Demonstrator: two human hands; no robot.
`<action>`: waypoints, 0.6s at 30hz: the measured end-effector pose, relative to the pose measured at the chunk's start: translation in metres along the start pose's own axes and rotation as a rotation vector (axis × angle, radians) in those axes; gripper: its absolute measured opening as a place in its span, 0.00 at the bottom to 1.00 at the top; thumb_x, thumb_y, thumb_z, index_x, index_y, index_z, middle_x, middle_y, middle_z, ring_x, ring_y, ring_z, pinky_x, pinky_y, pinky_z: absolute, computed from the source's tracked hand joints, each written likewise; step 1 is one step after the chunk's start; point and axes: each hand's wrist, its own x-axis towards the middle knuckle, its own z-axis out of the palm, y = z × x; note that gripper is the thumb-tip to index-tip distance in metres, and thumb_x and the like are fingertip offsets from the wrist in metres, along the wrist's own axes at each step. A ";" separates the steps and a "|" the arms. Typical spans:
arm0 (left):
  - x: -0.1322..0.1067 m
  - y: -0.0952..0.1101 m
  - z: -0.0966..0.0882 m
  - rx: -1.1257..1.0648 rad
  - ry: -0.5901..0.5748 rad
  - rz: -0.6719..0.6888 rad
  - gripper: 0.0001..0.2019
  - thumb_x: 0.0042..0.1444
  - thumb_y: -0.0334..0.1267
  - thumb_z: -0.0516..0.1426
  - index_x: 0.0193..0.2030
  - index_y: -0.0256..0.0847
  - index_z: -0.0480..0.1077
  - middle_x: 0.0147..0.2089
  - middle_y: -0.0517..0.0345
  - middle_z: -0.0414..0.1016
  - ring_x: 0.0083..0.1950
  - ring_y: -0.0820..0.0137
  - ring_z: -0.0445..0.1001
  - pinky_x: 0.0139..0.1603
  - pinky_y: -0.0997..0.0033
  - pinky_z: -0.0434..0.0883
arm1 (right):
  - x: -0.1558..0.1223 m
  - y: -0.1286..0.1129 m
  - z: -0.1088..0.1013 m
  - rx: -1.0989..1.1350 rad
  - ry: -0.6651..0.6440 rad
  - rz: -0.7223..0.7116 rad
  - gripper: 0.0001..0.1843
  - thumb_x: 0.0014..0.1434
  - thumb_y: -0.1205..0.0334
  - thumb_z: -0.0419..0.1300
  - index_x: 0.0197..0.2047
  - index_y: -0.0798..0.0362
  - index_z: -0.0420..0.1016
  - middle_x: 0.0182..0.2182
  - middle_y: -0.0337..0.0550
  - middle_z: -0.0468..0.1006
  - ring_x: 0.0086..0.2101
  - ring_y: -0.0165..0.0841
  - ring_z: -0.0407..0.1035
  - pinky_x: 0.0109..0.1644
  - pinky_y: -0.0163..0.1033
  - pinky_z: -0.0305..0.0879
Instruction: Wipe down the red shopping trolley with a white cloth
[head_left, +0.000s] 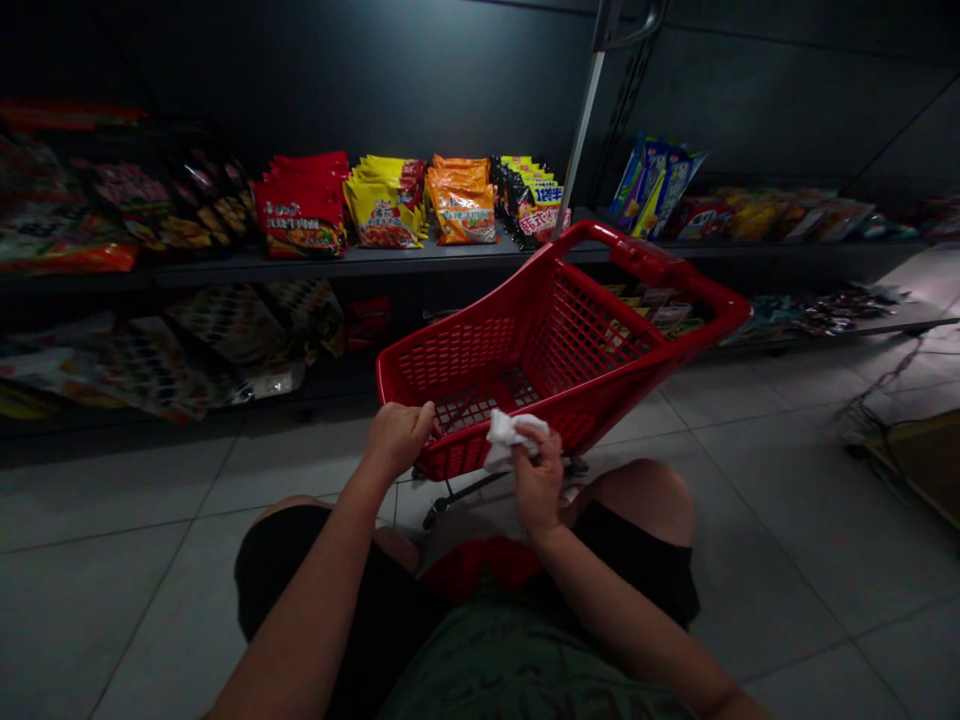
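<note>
1. Red plastic shopping cart (596, 408) with slotted basket walls, at the centre of the view's clock face, with its handle end toward two o'clock; standing on pale square floor tiles (787, 520).
2. Bare left hand (399, 438), at eight o'clock: with fingers curled closed over the near corner of the basket rim, gripping the plastic, with thumb uppermost.
3. Bare right hand (538, 478), at five o'clock: with fingers bent and bunched around a crumpled white cloth (505, 430), held against or just in front of the cart's near wall; cannot tell which.
4. Beyond the cart, on a dark flat shelf (390, 263): shiny red noodle packets (301, 208) between ten and eleven o'clock, shiny yellow packets (385, 205) at eleven, shiny orange packets (462, 205) at twelve, black-and-yellow packets (531, 195) nearer one.
5. Farther right along the shelf, propped blue packets (660, 188) between one and two o'clock.
</note>
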 end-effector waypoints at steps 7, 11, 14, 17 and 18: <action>-0.001 0.001 0.002 -0.067 0.022 0.012 0.36 0.69 0.47 0.35 0.27 0.43 0.82 0.27 0.55 0.81 0.34 0.66 0.78 0.44 0.68 0.65 | -0.047 0.023 0.062 -0.185 -0.609 -0.404 0.11 0.60 0.65 0.63 0.43 0.42 0.83 0.39 0.41 0.75 0.42 0.36 0.67 0.49 0.41 0.66; -0.002 -0.001 0.001 -0.104 0.041 0.016 0.36 0.69 0.47 0.35 0.27 0.42 0.82 0.26 0.54 0.81 0.33 0.67 0.77 0.43 0.69 0.66 | -0.020 0.052 0.020 -0.282 -0.739 -0.569 0.17 0.58 0.70 0.63 0.46 0.40 0.81 0.46 0.40 0.75 0.48 0.37 0.65 0.54 0.41 0.64; -0.004 0.000 0.003 -0.127 0.060 0.015 0.35 0.69 0.46 0.36 0.27 0.41 0.81 0.27 0.53 0.81 0.33 0.68 0.77 0.42 0.70 0.66 | 0.006 0.080 -0.025 -0.336 -0.468 -0.372 0.11 0.57 0.71 0.59 0.39 0.48 0.80 0.42 0.43 0.73 0.45 0.36 0.66 0.51 0.41 0.64; -0.005 0.005 0.006 -0.125 0.065 0.005 0.35 0.69 0.46 0.37 0.27 0.41 0.81 0.27 0.54 0.81 0.33 0.68 0.78 0.41 0.70 0.66 | 0.015 0.101 -0.041 -0.376 -0.084 -0.129 0.07 0.54 0.69 0.56 0.34 0.53 0.75 0.36 0.42 0.71 0.38 0.35 0.65 0.47 0.42 0.64; -0.005 0.006 0.006 -0.113 0.067 -0.002 0.35 0.69 0.46 0.37 0.27 0.41 0.81 0.27 0.54 0.81 0.33 0.68 0.78 0.41 0.70 0.66 | 0.010 0.103 -0.036 -0.374 -0.022 -0.088 0.07 0.53 0.69 0.56 0.33 0.53 0.74 0.34 0.42 0.70 0.37 0.35 0.65 0.46 0.42 0.64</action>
